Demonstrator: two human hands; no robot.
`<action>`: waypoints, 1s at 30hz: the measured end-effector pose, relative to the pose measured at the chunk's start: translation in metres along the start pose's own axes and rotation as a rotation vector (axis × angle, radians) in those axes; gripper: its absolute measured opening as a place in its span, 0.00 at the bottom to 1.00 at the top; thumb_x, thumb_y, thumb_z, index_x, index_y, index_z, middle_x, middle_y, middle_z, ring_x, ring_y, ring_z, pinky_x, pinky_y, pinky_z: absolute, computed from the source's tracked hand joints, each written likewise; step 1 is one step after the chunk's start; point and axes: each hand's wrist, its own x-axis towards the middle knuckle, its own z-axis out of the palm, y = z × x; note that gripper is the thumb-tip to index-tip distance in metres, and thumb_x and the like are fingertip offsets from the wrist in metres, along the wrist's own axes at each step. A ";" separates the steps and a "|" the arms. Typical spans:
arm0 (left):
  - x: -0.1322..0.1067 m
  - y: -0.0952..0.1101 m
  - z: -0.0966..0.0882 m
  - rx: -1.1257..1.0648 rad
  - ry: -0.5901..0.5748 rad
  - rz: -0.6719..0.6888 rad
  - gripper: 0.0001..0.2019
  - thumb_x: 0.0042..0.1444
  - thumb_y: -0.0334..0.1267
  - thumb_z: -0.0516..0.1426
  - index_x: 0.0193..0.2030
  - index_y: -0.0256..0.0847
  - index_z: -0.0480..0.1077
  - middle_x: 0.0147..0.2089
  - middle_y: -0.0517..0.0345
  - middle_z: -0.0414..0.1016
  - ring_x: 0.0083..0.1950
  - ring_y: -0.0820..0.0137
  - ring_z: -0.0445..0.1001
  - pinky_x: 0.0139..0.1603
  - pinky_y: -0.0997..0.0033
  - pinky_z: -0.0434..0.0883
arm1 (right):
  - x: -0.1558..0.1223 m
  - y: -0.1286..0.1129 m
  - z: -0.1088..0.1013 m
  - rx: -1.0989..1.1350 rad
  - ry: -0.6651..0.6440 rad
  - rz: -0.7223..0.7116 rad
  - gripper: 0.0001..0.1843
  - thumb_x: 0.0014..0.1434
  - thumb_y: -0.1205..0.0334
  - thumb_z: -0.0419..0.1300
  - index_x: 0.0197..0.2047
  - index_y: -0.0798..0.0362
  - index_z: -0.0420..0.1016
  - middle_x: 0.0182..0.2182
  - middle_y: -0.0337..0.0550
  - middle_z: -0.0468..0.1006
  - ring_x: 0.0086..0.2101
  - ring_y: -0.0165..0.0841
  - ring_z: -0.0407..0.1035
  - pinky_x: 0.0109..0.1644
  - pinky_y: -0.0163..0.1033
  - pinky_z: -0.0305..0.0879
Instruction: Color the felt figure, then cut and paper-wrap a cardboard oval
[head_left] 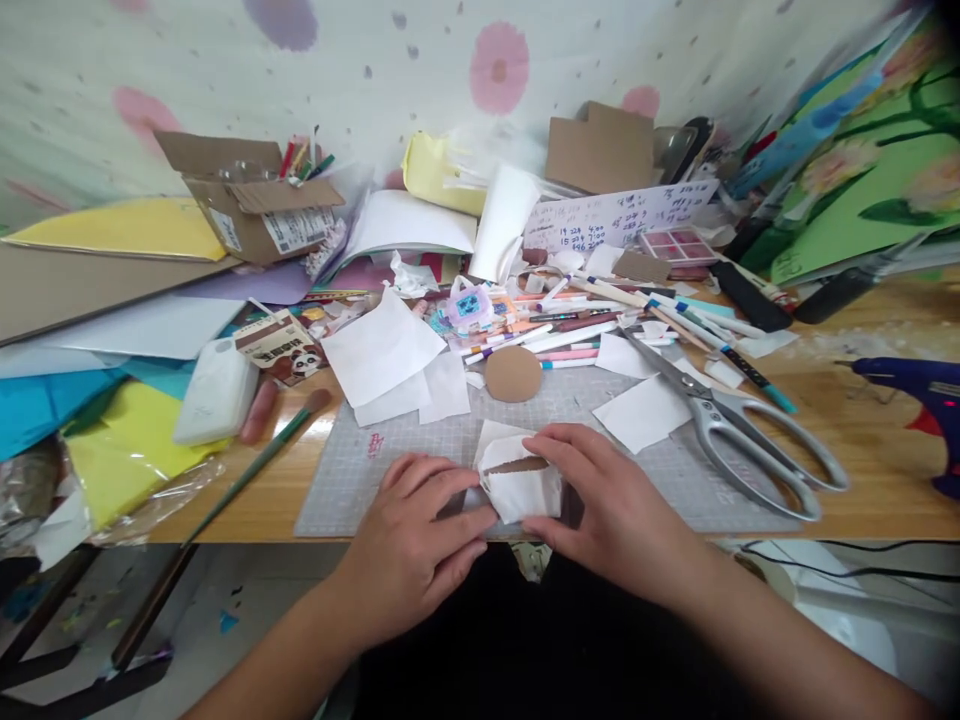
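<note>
At the front edge of the grey cutting mat [337,500] is a small piece of cardboard wrapped in white paper [521,492]. Its paper is folded over from the edges, and a brown strip of cardboard shows between the folds. My right hand [611,510] grips its right side, thumb at the front and fingers at the back. Against its left edge press the fingertips of my left hand [424,530], closed in on the paper; its underside is hidden. A round cardboard disc [514,374] lies just behind. Large scissors [720,410] rest open to the right.
White paper sheets [386,350] lie behind my left hand, and another paper piece [643,412] is near the scissors. Several markers and pens [577,335] crowd the back. A blue glue gun [911,385] is at far right; a green-handled brush [259,465] overhangs the left table edge.
</note>
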 end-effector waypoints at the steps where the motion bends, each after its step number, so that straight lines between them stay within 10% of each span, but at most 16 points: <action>1: -0.001 -0.001 0.000 -0.003 -0.006 0.002 0.10 0.58 0.34 0.57 0.45 0.48 0.75 0.49 0.52 0.75 0.51 0.58 0.68 0.52 0.50 0.64 | 0.000 0.000 0.001 -0.008 -0.005 0.006 0.31 0.52 0.62 0.68 0.57 0.55 0.63 0.52 0.60 0.70 0.51 0.48 0.68 0.53 0.56 0.70; 20: 0.006 -0.004 0.008 -0.035 0.138 -0.134 0.09 0.57 0.34 0.57 0.45 0.44 0.71 0.44 0.54 0.76 0.46 0.61 0.71 0.55 0.51 0.63 | 0.004 0.000 0.010 -0.175 -0.086 0.071 0.41 0.48 0.48 0.70 0.60 0.56 0.60 0.51 0.58 0.70 0.50 0.52 0.65 0.52 0.59 0.67; 25: 0.015 -0.008 0.010 0.019 0.070 -0.200 0.23 0.53 0.40 0.61 0.56 0.42 0.65 0.52 0.49 0.73 0.52 0.56 0.68 0.52 0.51 0.67 | 0.002 0.001 0.009 -0.153 -0.093 0.048 0.42 0.50 0.41 0.65 0.60 0.57 0.60 0.51 0.60 0.69 0.49 0.52 0.64 0.52 0.61 0.67; 30: 0.023 -0.011 0.010 -0.003 -0.004 -0.182 0.20 0.54 0.39 0.61 0.54 0.43 0.68 0.52 0.51 0.73 0.53 0.56 0.67 0.54 0.51 0.66 | 0.001 0.006 -0.007 0.034 -0.142 0.083 0.36 0.56 0.56 0.66 0.63 0.54 0.58 0.55 0.56 0.66 0.55 0.46 0.61 0.58 0.54 0.63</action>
